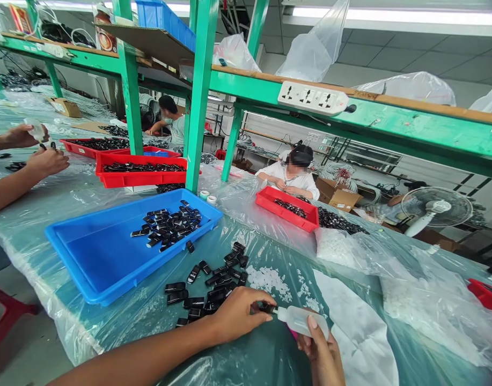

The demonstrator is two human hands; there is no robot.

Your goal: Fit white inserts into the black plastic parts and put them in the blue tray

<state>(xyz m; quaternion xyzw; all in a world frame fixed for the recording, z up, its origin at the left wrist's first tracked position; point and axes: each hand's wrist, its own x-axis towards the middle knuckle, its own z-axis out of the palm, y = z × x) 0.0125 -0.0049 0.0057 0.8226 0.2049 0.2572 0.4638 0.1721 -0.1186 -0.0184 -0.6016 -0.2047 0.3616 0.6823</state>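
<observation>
My left hand [246,316] pinches a small black plastic part [267,307] between thumb and forefinger. In my right hand [322,346] is a translucent squeeze bottle [300,320], held tilted, its narrow tip at the black part. Whether the tip touches the part or sits inside it, I cannot tell. Something pink shows under the bottle. Beside my left hand lies a loose heap of black parts [219,284]. Small white pieces [270,281] are scattered just beyond my hands, and a white sheet [356,327] lies to the right.
A blue tray [104,292] with black parts stands at left, red trays [145,181] behind it. Another red tray [286,213] is farther back, before a seated person. Plastic bags of white pieces [342,249] lie right. A green shelf frame [203,96] rises over the table. A co-worker's hands [46,161] are at far left.
</observation>
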